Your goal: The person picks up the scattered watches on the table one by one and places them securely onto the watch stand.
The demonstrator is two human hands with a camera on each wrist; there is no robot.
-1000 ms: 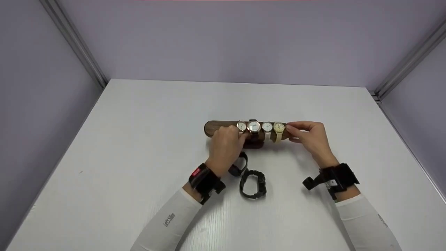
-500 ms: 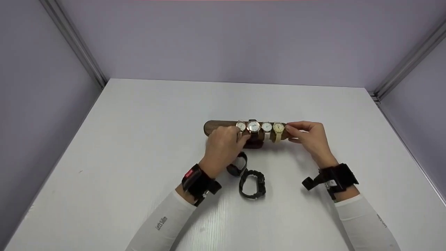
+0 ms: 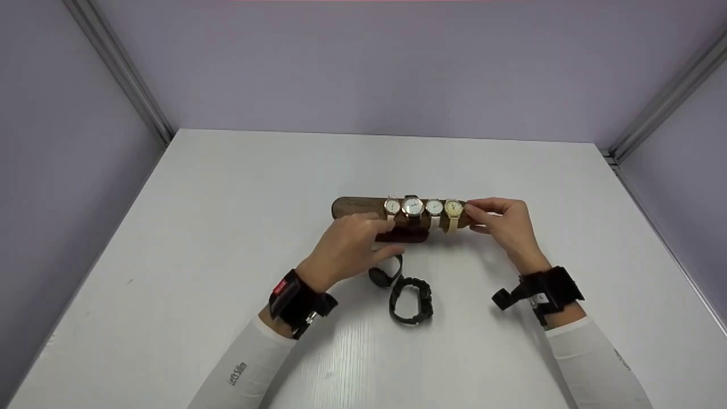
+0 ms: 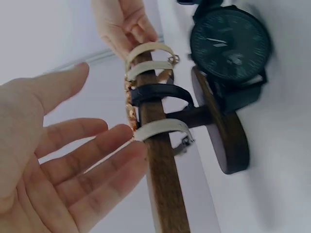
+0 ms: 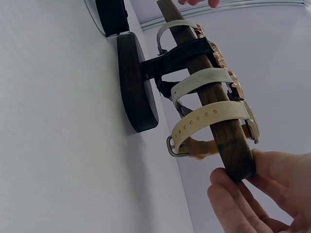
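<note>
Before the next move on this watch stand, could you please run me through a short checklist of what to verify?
1. Right hand pinches the end of the wooden bar: ok.
2. Left hand holds nothing, fingers relaxed just off the bar: ok.
3. Four watches sit in a row on the bar, from the leftmost watch to the cream-strap watch: ok.
4. Stand's round base lies flat on the table: ok.
5. Two black watches on the table lie apart from the base: ok.
6. Buckles fastened behind the bar: cannot tell.
</note>
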